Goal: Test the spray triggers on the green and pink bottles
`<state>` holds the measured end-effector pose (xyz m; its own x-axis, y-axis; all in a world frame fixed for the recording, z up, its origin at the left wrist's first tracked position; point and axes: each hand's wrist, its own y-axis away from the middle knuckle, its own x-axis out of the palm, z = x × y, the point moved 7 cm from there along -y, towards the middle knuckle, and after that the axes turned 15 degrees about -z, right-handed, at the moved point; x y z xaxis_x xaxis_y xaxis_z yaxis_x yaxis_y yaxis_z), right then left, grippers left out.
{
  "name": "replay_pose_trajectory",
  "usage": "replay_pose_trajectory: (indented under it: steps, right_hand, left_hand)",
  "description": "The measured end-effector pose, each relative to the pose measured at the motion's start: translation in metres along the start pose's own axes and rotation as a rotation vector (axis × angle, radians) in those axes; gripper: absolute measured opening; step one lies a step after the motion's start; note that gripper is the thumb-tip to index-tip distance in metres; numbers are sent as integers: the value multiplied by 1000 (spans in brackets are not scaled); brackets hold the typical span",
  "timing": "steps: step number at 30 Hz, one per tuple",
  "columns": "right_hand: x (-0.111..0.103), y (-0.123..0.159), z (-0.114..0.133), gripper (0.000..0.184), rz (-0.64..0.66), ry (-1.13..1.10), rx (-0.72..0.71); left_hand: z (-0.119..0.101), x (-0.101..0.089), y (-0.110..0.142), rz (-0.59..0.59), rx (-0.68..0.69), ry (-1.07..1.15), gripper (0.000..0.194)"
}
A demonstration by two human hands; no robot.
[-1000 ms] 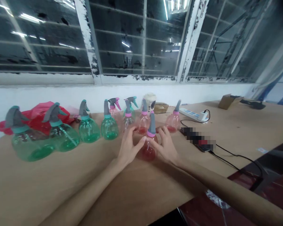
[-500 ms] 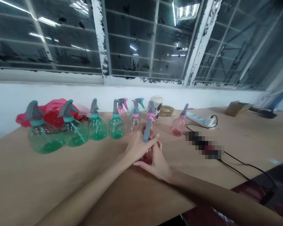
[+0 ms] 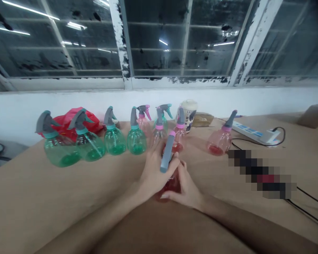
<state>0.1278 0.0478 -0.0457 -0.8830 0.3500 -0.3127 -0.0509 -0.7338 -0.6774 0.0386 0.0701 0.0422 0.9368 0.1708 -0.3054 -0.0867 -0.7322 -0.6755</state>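
Between my hands, low in the middle of the view, stands a pink spray bottle point(image 3: 172, 184) with a grey and pink spray head point(image 3: 167, 151). My left hand point(image 3: 157, 169) is wrapped round its neck, just below the head. My right hand point(image 3: 187, 187) clasps the lower body, thumb across the near side. Fingers cover most of the neck and collar. Right behind are two more pink spray bottles point(image 3: 179, 135), and one pink spray bottle point(image 3: 219, 141) stands apart at the right. Several green spray bottles point(image 3: 137, 141) form a row to the left.
A red plastic bag point(image 3: 71, 118) lies behind the green bottles. Near the wall are a printed paper cup point(image 3: 191, 114) and a brown cardboard piece point(image 3: 202, 120). At the right, a white power strip point(image 3: 254, 132) has a black cable point(image 3: 306, 212) nearby. A cardboard box point(image 3: 314, 115) sits far right.
The camera view has turned, so the row of bottles and the power strip appear farther right. Both hands stay on the same pink spray bottle, whose grey spray head now points more toward me.
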Motion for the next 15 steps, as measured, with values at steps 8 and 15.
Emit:
replay_pose_trajectory:
  steps: [8,15]
  right_hand:
    - [0,-3,-8,88,134,-31,90]
    - [2,1,-14,89,166,-30,147]
  left_hand:
    - [0,0,-1,19,7,2,4]
    - [-3,0,-3,57,2,-58,3]
